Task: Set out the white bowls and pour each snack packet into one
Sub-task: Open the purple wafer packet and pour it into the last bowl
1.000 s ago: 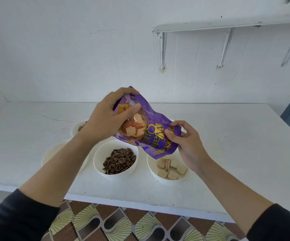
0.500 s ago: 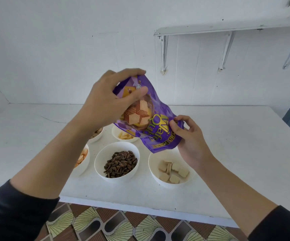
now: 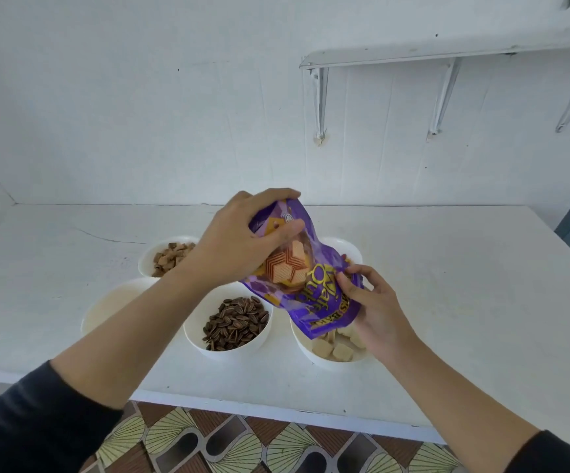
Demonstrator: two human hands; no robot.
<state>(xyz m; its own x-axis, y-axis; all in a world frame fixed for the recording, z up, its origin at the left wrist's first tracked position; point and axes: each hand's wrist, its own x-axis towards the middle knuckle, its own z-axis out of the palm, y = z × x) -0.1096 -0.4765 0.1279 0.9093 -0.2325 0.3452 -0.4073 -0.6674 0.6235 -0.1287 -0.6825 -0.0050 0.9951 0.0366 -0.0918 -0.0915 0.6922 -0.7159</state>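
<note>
From the head view, the packet point(image 3: 311, 288) is held in the air over the middle of the table point(image 3: 464, 285). It is upended, with its print upside down. Its long axis runs from 11 o'clock at the high end down to 5 o'clock, where the low end hangs just above the wafer bowl point(image 3: 311, 357). The left hand point(image 3: 242, 244) has fingers and thumb curled round the high end. The right hand point(image 3: 379, 312) pinches the low edge by the mouth and is the nearer hand to that bowl. Pale wafer cubes lie in the bowl, directly below the mouth, so the pour looks to be under way or nearly done. I cannot tell how much is left inside. The coming move turns on keeping the mouth over this bowl. The seed bowl point(image 3: 195, 336) sits just beside it at 9 o'clock, so a drift to the left would mix the snacks. Three more bowls stand round them. One is at 10 o'clock with brown pieces point(image 3: 149, 259), one is at 9 o'clock point(image 3: 106, 302) partly hidden by the forearm, and one is at 12 o'clock point(image 3: 350, 247) mostly hidden behind the packet. The near table edge runs close below the front bowls. There is wide bare room at 3 o'clock for setting the packet down.
</note>
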